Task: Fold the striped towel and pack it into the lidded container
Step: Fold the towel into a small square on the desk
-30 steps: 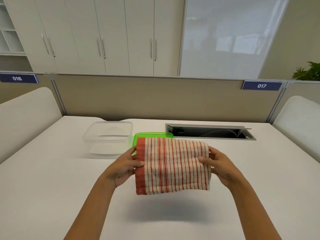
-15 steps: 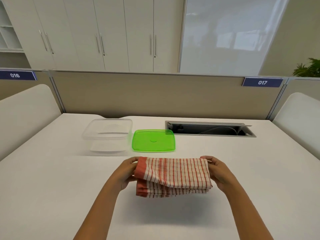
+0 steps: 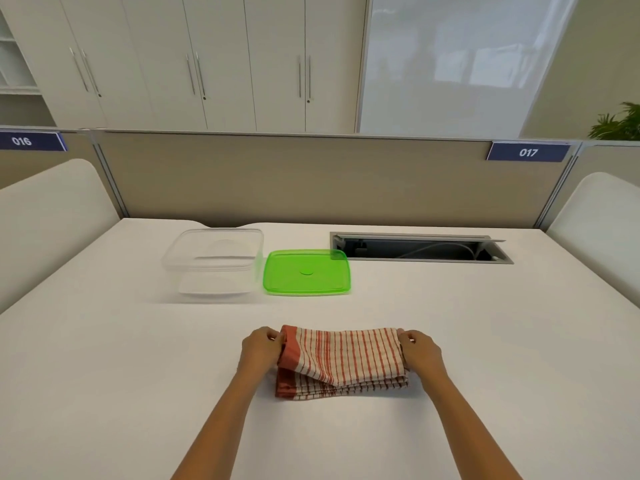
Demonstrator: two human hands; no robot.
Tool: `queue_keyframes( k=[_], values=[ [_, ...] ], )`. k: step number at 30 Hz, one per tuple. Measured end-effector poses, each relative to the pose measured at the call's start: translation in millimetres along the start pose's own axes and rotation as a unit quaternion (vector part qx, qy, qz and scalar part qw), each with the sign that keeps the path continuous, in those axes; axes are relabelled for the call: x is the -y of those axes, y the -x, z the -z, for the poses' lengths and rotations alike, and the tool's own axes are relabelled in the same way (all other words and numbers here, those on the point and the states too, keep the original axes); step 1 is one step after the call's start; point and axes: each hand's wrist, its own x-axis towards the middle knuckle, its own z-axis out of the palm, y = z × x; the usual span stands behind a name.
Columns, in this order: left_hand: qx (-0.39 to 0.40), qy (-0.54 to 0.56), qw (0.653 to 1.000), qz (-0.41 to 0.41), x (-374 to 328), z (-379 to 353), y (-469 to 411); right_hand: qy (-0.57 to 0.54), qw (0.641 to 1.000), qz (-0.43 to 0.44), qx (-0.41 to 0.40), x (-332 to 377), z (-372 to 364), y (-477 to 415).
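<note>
Striped towel (image 3: 341,362): red-and-cream cloth folded into several layers, lying on the white table (image 3: 104,358) near the person, its solid red band along the left end; the stacked edges show along the near side
Left hand (image 3: 260,349): fingers pinched closed on the far-left corner of the striped towel, at the red band, with the upper layer raised a little above the lower ones
Right hand (image 3: 420,351): fingers closed on the far-right corner of the striped towel, knuckles toward the camera
Forearms: both bare, coming up from the bottom edge of the view and spreading to the two ends of the cloth
Clear container (image 3: 213,263): transparent, open at the top, standing on the table well beyond the towel and to its left; nothing visible inside
Green lid (image 3: 307,271): translucent, lying flat on the table just to the right of the clear container, their edges almost touching or touching; which of the two cannot be told
Cable hatch (image 3: 420,247): recessed slot in the table, its flap open, to the right of the green lid, whose far-right corner overlaps the hatch's near-left corner in the view
Partition (image 3: 311,181): beige panel along the far edge of the table, carrying blue plates marked 016 and 017
</note>
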Motion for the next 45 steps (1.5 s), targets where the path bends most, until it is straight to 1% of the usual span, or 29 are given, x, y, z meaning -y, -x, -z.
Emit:
queue_keyframes(
  k=[2,5,8,10,12,14,17,21,24,26,28,29,31,33,35,37,39,40,42,43,45],
  values=[
    [0.017,0.012,1.0,0.009,-4,0,5,-0.019,1.0,0.001,0.019,0,0,2],
    [0.03,0.047,0.998,0.037,-11,-1,11,-0.07,0.995,-0.004,0.072,4,3,7],
    [0.033,0.057,0.997,0.027,-14,-5,15,-0.09,0.988,0.006,0.123,9,6,13],
    [0.036,0.07,0.997,0.026,-14,-6,19,-0.1,0.985,0.019,0.142,10,8,15],
    [0.038,0.099,0.994,0.03,-14,-6,22,-0.102,0.986,0.036,0.128,10,10,16],
    [0.039,0.141,0.989,0.033,-14,-5,26,-0.094,0.991,0.052,0.085,9,11,14],
    [0.052,0.195,0.979,0.033,-10,-8,33,-0.033,0.996,0.077,0.027,4,7,15],
    [0.048,0.193,0.98,0.013,-1,-14,41,0.039,0.992,0.118,0.004,-7,-7,20],
    [0.026,0.134,0.99,-0.027,2,-16,43,0.08,0.988,0.133,-0.014,-13,-13,22],
    [0.004,0.056,0.996,-0.073,1,-17,44,0.135,0.98,0.14,-0.032,-14,-14,22],
    [-0.038,-0.024,0.993,-0.11,-3,-20,47,0.179,0.97,0.157,-0.052,-12,-13,23],
    [-0.069,-0.06,0.987,-0.131,-6,-22,47,0.188,0.966,0.167,-0.06,-10,-12,23],
    [-0.12,-0.129,0.963,-0.202,-11,-28,48,0.199,0.958,0.193,-0.073,-6,-12,25],
    [-0.113,-0.172,0.937,-0.282,-18,-39,50,0.221,0.945,0.232,-0.072,-2,-15,28],
    [-0.087,-0.208,0.915,-0.334,-22,-53,50,0.263,0.923,0.277,-0.052,2,-23,31],
    [-0.047,-0.279,0.901,-0.33,-14,-66,45,0.308,0.901,0.304,-0.027,3,-35,34],
    [-0.013,-0.344,0.895,-0.285,-1,-72,38,0.34,0.89,0.302,-0.003,-1,-45,36],
    [-0.015,-0.36,0.892,-0.272,4,-72,35,0.351,0.889,0.293,0.006,-5,-49,36],
    [-0.056,-0.365,0.891,-0.265,8,-65,35,0.357,0.896,0.265,0.011,-14,-53,35],
    [-0.078,-0.352,0.896,-0.26,10,-62,33,0.355,0.9,0.253,0.01,-17,-53,35],
    [-0.055,-0.327,0.915,-0.23,18,-59,27,0.347,0.91,0.228,0.013,-19,-52,33]
  ],
)
